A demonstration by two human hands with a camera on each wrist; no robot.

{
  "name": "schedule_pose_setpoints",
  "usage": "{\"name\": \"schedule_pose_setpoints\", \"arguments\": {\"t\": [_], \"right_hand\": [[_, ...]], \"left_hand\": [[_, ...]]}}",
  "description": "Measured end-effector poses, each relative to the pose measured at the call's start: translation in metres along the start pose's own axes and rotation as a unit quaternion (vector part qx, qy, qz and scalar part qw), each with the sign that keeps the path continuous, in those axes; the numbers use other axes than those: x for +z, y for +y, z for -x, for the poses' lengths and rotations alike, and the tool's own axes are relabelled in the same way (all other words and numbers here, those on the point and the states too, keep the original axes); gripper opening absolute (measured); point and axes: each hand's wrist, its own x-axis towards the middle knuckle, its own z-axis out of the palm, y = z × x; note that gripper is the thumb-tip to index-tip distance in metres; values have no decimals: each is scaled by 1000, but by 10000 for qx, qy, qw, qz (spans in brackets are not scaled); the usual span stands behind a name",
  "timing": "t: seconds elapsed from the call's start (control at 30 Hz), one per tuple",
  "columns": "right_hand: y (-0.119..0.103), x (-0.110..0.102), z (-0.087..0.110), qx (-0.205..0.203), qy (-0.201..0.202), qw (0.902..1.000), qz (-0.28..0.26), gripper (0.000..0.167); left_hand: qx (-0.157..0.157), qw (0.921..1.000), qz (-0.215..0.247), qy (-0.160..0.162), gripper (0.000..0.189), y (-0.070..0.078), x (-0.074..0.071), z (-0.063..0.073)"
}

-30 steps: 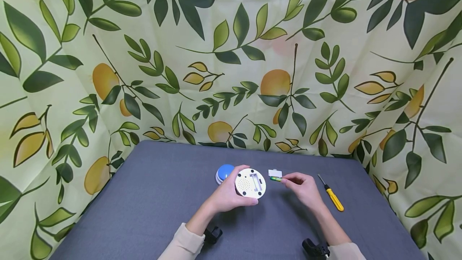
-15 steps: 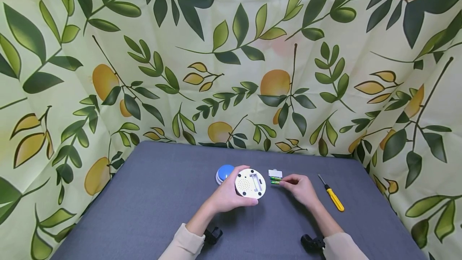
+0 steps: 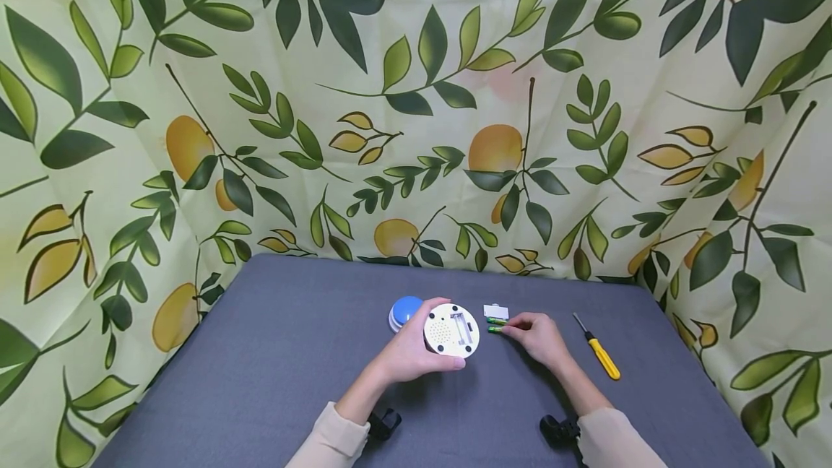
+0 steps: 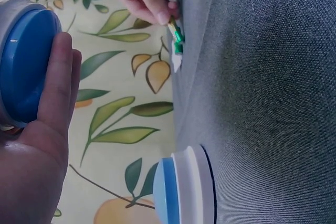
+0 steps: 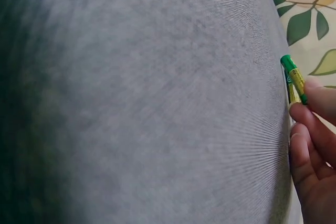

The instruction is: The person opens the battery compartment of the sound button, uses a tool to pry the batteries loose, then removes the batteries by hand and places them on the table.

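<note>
My left hand [image 3: 416, 349] grips a round push button [image 3: 442, 331] by its rim. Its white underside, with speaker holes, dark feet and a bare battery compartment [image 3: 463, 328], faces the head camera; its blue dome [image 4: 29, 66] shows in the left wrist view. My right hand [image 3: 541, 339] pinches a green-and-yellow battery [image 5: 294, 74] between thumb and fingers, its green end sticking out. A second battery [image 3: 497, 321] lies close behind it, partly covered in the right wrist view. Just beyond is a small white battery cover [image 3: 495, 311] on the table.
Another blue-and-white push button [image 4: 181, 187] stands dome up on the grey table [image 3: 292, 367], behind my left hand. Right of my right hand lies a screwdriver [image 3: 601, 354] with a yellow handle. A leaf-patterned cloth [image 3: 416, 128] hangs around the table.
My right hand has shifted slightly left, and the pinched battery now sits nearer me. Two batteries show apart where only one was visible a second ago. My left hand has stayed still.
</note>
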Motion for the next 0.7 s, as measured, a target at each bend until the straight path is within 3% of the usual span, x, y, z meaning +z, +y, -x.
{"name": "schedule_pose_setpoints", "arguments": {"t": [0.4,0.7], "right_hand": [[2,-4,-1,61,-11,9997,230,4],[-12,-13,11,-41,338,9994,62,10]], "left_hand": [[21,10000,18,16,94,1,2,-3],[47,10000,42,15,94,-1,4,-2]]}}
